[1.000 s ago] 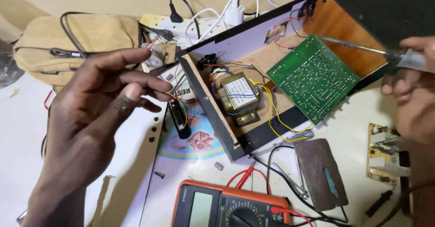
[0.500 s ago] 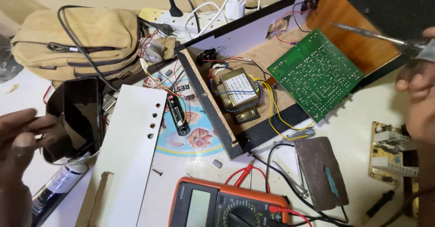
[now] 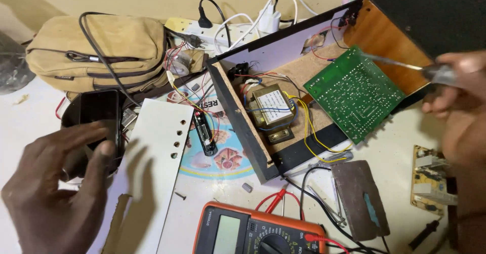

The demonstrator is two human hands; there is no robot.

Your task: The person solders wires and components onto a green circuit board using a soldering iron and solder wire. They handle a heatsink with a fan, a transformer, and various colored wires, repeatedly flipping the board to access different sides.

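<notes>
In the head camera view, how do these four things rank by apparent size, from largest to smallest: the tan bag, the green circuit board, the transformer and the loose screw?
1. Tan bag, clearly the largest.
2. Green circuit board.
3. Transformer.
4. Loose screw, tiny on the white table.
All lie at a similar distance from the camera, so the order seems safe.

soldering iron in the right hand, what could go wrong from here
The right hand holds the soldering iron with its tip over the green circuit board; it could slip and touch the yellow wires beside the transformer. The left hand is on the black phone, so nothing steadies the board.
</notes>
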